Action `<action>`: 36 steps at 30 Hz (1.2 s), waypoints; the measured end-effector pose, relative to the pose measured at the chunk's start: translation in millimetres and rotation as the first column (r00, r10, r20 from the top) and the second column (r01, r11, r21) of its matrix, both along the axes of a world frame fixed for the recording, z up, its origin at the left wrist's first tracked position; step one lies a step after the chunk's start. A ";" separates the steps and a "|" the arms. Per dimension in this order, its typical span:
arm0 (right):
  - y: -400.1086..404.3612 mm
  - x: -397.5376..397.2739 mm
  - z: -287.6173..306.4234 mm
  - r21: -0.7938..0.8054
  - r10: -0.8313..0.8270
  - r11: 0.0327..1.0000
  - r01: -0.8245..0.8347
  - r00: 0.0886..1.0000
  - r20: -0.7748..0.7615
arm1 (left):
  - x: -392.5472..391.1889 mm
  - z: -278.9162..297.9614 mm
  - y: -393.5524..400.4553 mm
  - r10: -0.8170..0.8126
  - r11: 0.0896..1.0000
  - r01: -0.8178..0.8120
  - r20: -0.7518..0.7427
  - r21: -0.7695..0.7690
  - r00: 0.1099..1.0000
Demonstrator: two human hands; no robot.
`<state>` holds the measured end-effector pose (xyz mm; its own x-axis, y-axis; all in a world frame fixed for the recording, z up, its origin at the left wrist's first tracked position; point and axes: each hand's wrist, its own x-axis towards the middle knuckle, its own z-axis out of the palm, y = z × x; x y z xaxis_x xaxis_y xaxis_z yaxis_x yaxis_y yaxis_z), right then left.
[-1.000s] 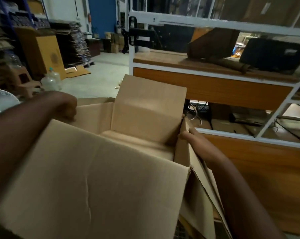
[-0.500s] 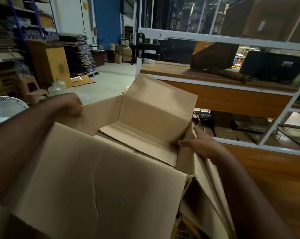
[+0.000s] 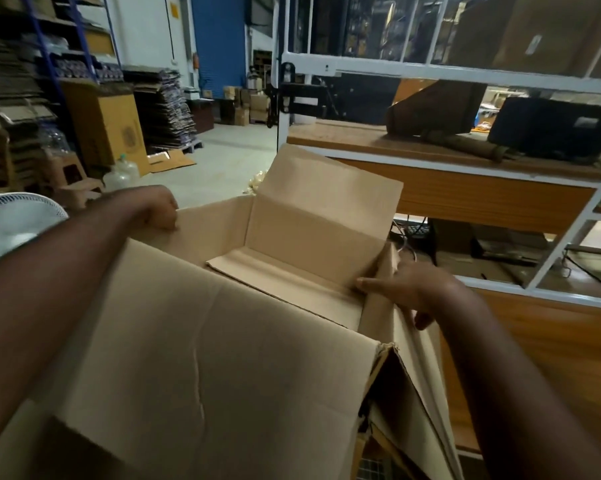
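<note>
1. Two hands hold one open box point(image 3: 202, 358) of plain brown cardboard. It is close in front of the person and tilted towards the camera. What it rests on is hidden, though a patch of wire mesh point(image 3: 371, 470) shows under its near right corner.
2. The left hand point(image 3: 160, 211) grips the top edge of the box's left wall, with its fingers curled over the rim.
3. The right hand point(image 3: 416, 289) pinches the right wall. One finger lies straight along the inside and the others are bent against the outside.
4. The far flap point(image 3: 330, 202) stands upright, a short inner flap point(image 3: 275, 271) lies folded down inside, and the wide near flap hangs towards the person. The near right corner is torn.
5. The box bears no print on the faces that show.
6. Just beyond the box stands a white-framed rack point(image 3: 361, 68) with wood-coloured shelves. Its upper shelf point(image 3: 344, 140) carries a dark case point(image 3: 548, 133) with a pale label too small to read, a brown wedge-shaped piece point(image 3: 437, 109) and a brown roll point(image 3: 465, 147).
7. At the left are a white fan point(image 3: 18, 216), a low wooden stool point(image 3: 74, 178) and clear plastic bottles point(image 3: 122, 173).
8. Behind them a tall carton point(image 3: 112, 133) shows a round printed emblem whose words cannot be read, and stacks of flat cardboard point(image 3: 164, 109) stand beside it.
9. The floor point(image 3: 230, 150) is pale concrete, and a blue wall point(image 3: 219, 46) closes the dim room.
</note>
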<state>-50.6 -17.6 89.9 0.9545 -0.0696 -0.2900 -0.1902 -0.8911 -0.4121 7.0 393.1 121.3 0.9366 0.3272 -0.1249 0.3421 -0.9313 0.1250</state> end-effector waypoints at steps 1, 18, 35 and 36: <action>-1.7 -0.5 -3.2 0.004 -0.026 1.000 0.026 0.998 -0.052 | 0.1 -0.3 -2.9 -0.023 1.000 0.023 -0.027 0.008 0.999; 21.1 -19.1 38.7 -0.366 0.162 0.927 -0.080 0.966 0.200 | -44.3 19.2 9.5 -0.171 0.984 0.171 0.003 0.046 0.985; 15.4 -13.8 15.8 -0.278 0.053 0.960 0.041 0.944 0.325 | -60.2 -1.6 10.6 -0.144 0.985 0.157 0.153 -0.074 0.978; 14.3 -13.4 13.0 -0.296 0.069 0.954 0.034 0.942 0.329 | -59.2 -2.5 10.1 -0.143 0.986 0.153 0.142 -0.064 0.980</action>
